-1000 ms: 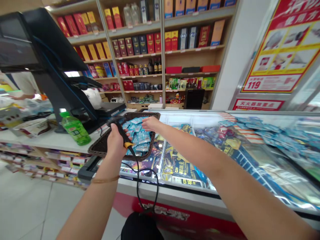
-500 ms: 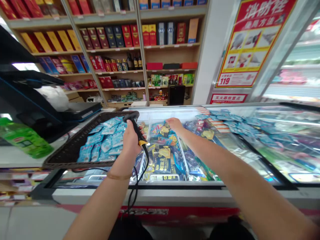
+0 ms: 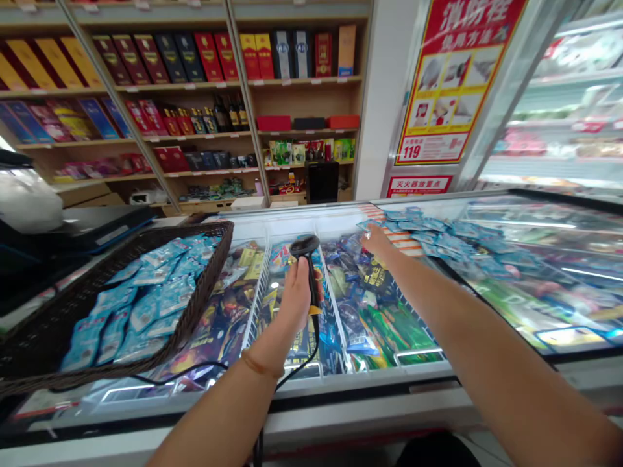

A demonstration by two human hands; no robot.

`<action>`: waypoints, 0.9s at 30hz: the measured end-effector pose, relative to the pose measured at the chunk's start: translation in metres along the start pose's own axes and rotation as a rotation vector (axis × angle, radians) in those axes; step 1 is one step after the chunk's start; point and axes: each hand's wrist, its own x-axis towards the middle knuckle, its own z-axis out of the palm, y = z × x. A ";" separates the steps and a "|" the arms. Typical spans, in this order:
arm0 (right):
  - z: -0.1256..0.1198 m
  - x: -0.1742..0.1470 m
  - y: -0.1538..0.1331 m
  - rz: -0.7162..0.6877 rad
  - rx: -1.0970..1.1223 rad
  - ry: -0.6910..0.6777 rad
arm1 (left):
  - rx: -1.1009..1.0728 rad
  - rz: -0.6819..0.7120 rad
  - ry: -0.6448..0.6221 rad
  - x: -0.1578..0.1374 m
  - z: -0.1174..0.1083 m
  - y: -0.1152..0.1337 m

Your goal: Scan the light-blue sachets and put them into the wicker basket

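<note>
Left hand (image 3: 296,288) wraps around black scanner (image 3: 305,245), above freezer (image 3: 370,395). Right hand (image 3: 378,241) now reached left edge of blue packet pile (image 3: 452,237) on freezer top; half second ago it was short of pile. So work seems to be at pile now. Wicker basket (image 3: 204,308) with more blue packets stands at left, partly cut off. Right fingertips small, blurred; cannot tell if they pinch packet. Scanner cable (image 3: 316,344) leaves view below.
</note>
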 end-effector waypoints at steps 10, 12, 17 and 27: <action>0.019 0.008 -0.008 -0.070 -0.254 -0.071 | 0.075 0.026 -0.067 0.007 -0.002 -0.019; 0.015 -0.011 -0.010 -0.116 -0.263 -0.069 | 0.080 0.005 -0.083 0.005 -0.002 -0.019; 0.007 -0.070 -0.023 -0.252 -0.227 -0.062 | 0.085 0.014 -0.079 0.006 -0.002 -0.021; 0.011 -0.075 -0.052 -0.012 -0.140 -0.181 | 0.068 0.058 -0.044 0.003 0.000 -0.014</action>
